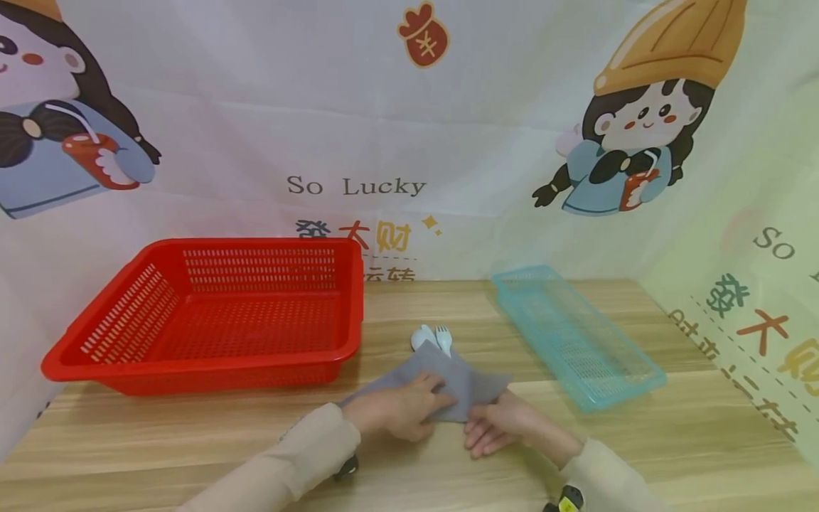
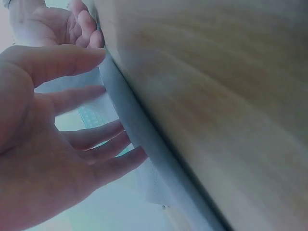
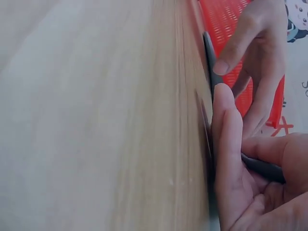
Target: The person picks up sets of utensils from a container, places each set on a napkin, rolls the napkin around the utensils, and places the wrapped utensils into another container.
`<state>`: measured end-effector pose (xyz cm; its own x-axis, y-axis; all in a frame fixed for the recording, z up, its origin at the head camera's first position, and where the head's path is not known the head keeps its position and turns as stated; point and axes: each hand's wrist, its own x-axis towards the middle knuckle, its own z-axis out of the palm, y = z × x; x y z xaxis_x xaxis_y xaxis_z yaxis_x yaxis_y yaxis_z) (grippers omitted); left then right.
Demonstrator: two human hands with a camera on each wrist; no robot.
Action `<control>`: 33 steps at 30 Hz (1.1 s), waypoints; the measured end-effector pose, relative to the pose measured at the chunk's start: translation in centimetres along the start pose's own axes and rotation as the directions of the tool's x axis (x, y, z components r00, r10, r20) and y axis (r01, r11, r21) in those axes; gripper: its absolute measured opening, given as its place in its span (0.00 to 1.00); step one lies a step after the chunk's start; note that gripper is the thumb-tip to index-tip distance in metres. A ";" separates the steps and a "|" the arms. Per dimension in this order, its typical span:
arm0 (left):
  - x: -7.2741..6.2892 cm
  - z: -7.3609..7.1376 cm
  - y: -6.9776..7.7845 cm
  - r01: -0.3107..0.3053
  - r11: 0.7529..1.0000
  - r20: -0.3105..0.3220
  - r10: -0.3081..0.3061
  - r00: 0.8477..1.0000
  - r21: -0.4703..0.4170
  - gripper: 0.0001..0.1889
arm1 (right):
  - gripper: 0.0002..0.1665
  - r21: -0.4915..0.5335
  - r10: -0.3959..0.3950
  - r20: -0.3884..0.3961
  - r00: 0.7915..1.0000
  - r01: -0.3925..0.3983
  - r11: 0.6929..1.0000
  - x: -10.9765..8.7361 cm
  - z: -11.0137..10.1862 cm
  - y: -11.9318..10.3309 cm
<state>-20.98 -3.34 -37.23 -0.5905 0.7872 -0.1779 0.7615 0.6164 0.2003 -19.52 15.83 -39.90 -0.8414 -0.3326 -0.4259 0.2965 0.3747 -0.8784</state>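
The left hand (image 1: 404,411) is loosely spread, its fingers apart and resting on the grey cloth (image 1: 453,373) without gripping it; the right hand (image 1: 500,425) pinches the cloth's right side between thumb and fingers; the cloth lies on the wood-grain table (image 1: 409,487) between and beyond the hands, matte, plain and partly folded, with one corner pointing to the far side and another jutting right; it covers the lower parts of a white spoon (image 1: 419,339) and a white fork (image 1: 444,340), leaving the bowl and tines showing just past its far corner; to the left is a red perforated plastic basket (image 1: 211,367), to the right a long translucent turquoise basket (image 1: 623,395); beyond stands a white printed backdrop (image 1: 499,156) with cartoon figures and the words "So Lucky"; the left wrist view shows the cloth's edge as a long band close to the tabletop, which the head view does not make out; the right wrist view alone shows the dark fold caught under the right thumb, while the cutlery can be made out only from the head
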 end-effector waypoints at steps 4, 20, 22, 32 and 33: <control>0.0 0.0 0.2 0.009 1.000 -0.006 -0.009 1.000 0.009 0.27 | 0.14 0.017 -0.024 -0.010 1.000 0.024 1.000 -0.2 -0.3 0.1; 0.1 0.3 0.1 -0.004 0.997 -0.006 0.004 1.000 0.077 0.28 | 0.15 -0.023 -0.155 -0.037 0.987 0.154 0.988 -0.3 -0.4 -0.2; 0.1 0.3 0.1 -0.006 0.998 -0.002 0.006 1.000 0.069 0.28 | 0.13 -0.085 -0.179 -0.071 0.981 0.173 0.981 -0.4 -0.1 -0.4; 0.2 0.4 0.1 -0.009 0.997 -0.027 0.012 1.000 0.081 0.29 | 0.12 -0.292 -0.284 -0.146 0.948 0.233 0.928 -0.3 1.1 -1.5; 0.2 0.4 0.1 -0.010 0.996 -0.026 0.012 1.000 0.088 0.29 | 0.12 -0.286 -0.266 -0.137 0.954 0.219 0.933 -0.3 1.1 -1.5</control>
<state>-20.91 -3.18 -37.64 -0.5881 0.7947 -0.1502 0.7877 0.6049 0.1163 -19.22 14.39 -38.70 -0.9435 -0.2990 -0.1428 -0.0372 0.5239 -0.8509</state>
